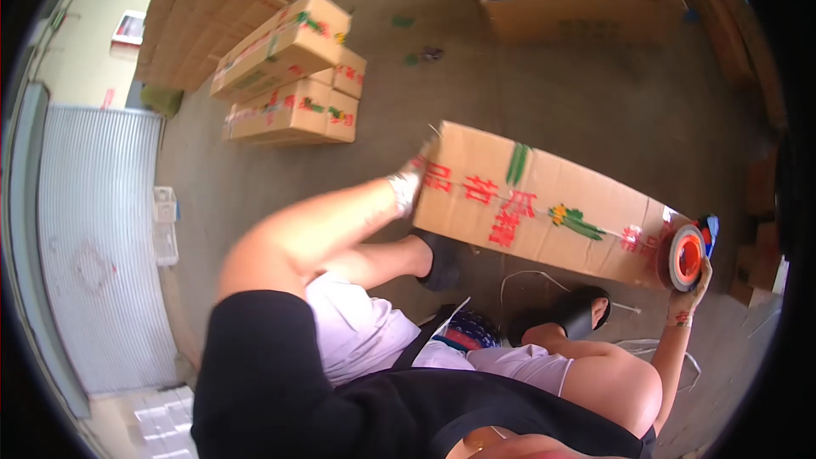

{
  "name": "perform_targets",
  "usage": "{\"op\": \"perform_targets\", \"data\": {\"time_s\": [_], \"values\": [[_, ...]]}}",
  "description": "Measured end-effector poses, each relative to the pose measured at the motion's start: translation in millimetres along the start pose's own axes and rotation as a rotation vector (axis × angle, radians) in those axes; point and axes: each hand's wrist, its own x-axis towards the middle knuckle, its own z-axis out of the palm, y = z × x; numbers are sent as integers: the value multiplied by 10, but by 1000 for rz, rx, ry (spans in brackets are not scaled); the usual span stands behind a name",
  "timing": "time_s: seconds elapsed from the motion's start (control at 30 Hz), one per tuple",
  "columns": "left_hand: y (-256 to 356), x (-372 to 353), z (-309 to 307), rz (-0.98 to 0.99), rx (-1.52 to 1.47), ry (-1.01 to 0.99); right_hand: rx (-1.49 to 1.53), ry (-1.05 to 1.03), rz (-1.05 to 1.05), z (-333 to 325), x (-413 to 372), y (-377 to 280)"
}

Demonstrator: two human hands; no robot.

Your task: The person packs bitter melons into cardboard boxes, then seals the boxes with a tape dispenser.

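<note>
A long cardboard box (544, 208) with red characters and green-yellow print lies slanted in front of my knees. At its left end is my left hand (410, 187), in what looks like a whitish glove, gripping the end; its fingers are blurred and partly hidden. My right hand (699, 287), also pale as if gloved, is closed around a tape dispenser (712, 234). The dispenser's tape roll (685, 257), with an orange-red core, rests against or very near the box's right end.
Similar taped boxes (293, 76) are stacked at the upper left beside flattened cardboard (191, 21). A large open carton (569, 17) stands at the far side. More boxes (756, 263) line the right edge. White strapping (527, 274) curls on the floor near my sandals (582, 310).
</note>
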Motion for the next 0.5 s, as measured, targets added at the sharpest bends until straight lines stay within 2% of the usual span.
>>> {"op": "perform_targets", "data": {"time_s": [0.07, 0.1, 0.13, 0.2, 0.23, 0.27, 0.3, 0.33, 0.4, 0.47, 0.5], "values": [[329, -512, -550, 75, -32, -6, 34, -100, 124, 1030, -225, -53], [396, -795, -778, 150, -49, 71, 37, -145, 131, 1387, -222, -14], [89, -1275, -822, 300, -36, 81, 80, -202, 41, 1265, -556, -321], [67, -1411, -1754, 388, -196, -157, 101, -368, 57, 1977, -855, -649], [-4, -1641, -2019, 427, -292, -297, 80, -528, -12, 2261, -1051, -751], [-28, -1838, -2297, 492, -312, -362, 61, -498, -59, 2508, -1213, -846], [-55, -2028, -2579, 554, -335, -431, 22, -583, -22, 2862, -1483, -1030], [-140, -2158, -2895, 631, -303, -404, -35, -657, 34, 3186, -1828, -1186], [-212, -2495, -3167, 773, -319, 10, -57, -770, 84, 3775, -2275, -1265], [-212, -2810, -3599, 790, -369, -134, -96, -876, 48, 4325, -2640, -1196], [-179, -2830, -4090, 771, -306, -583, -89, -886, 43, 4503, -2805, -1060]]}}
